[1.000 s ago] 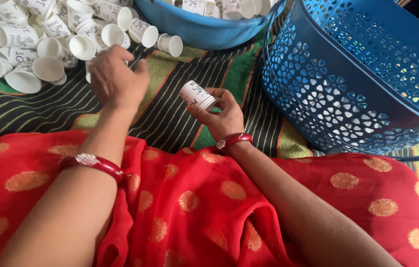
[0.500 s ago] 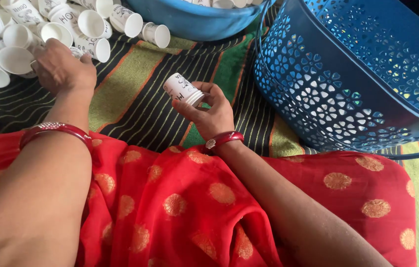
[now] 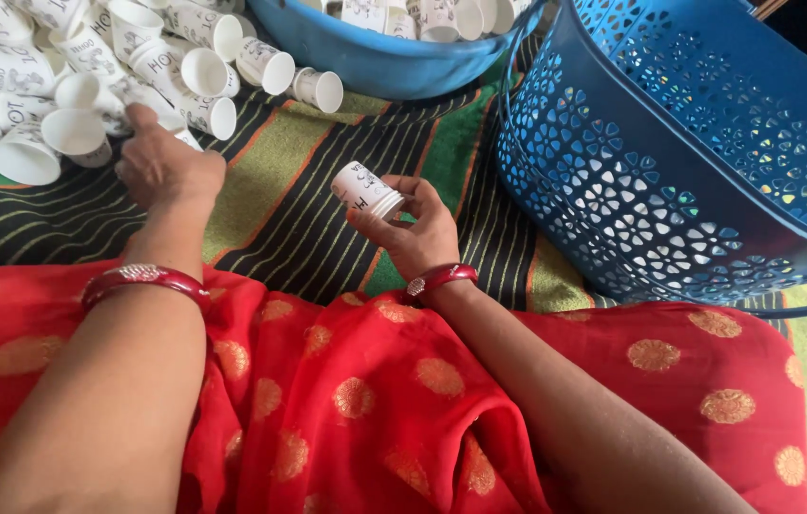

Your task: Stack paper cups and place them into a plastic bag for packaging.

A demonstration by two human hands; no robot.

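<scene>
In the head view, the right hand [image 3: 413, 224] is gripping a small white paper cup [image 3: 366, 189] between thumb and fingertips, holding it tilted on its side in the air, just left of the blue basket [image 3: 670, 162]; the cup is a smooth tapered cylinder with dark print on its wall. The left hand [image 3: 165, 167] is reaching into a heap of cups [image 3: 89, 76] lying well left of the basket, its fingers curled loosely and the index finger touching one cup; whether it is actually grasping anything, I cannot tell. The heaped cups are lying every way, some showing their round open mouths, some their printed sides. The basket is hard plastic, its curved wall pierced with a lacy flower pattern. Just beside its upper left rim a smooth blue tub [image 3: 375, 57] is holding more cups. Everything is resting on a woven mat [image 3: 327, 162] striped in black, green and orange. Nearer the camera than the basket, red cloth [image 3: 365, 409] with round gold motifs is draping in soft folds, and a glossy red bangle is sitting on each wrist.
</scene>
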